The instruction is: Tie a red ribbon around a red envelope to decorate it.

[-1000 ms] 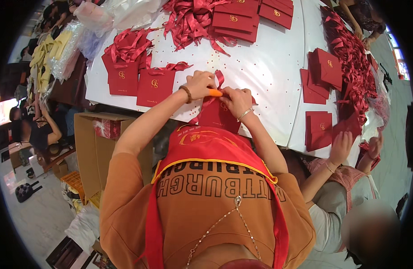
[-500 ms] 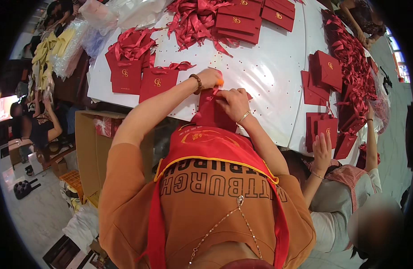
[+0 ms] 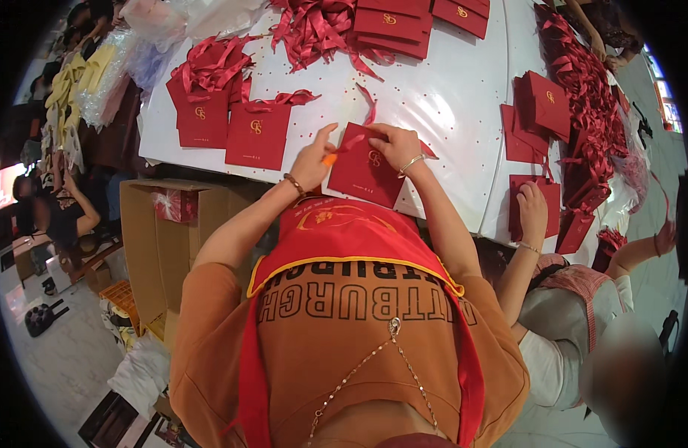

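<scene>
A flat red paper bag (image 3: 362, 173) lies on the white table (image 3: 448, 97) at its near edge. My right hand (image 3: 394, 145) pinches the bag's top edge, where a red ribbon (image 3: 368, 112) leads away. My left hand (image 3: 314, 158) holds a small orange tool (image 3: 330, 159) against the bag's left side. Both wrists wear bracelets.
More red bags (image 3: 256, 135) and ribbon piles (image 3: 314, 30) cover the table's left and far side. A co-worker's hand (image 3: 534, 211) rests on red bags (image 3: 542, 104) at right, beside a heap of ribbons (image 3: 590, 112). An open cardboard box (image 3: 161, 246) stands left of me.
The red bag has come away from my chest and now lies flat on the table. Both hands have shifted with it; the orange tool sits lower at the bag's left.
</scene>
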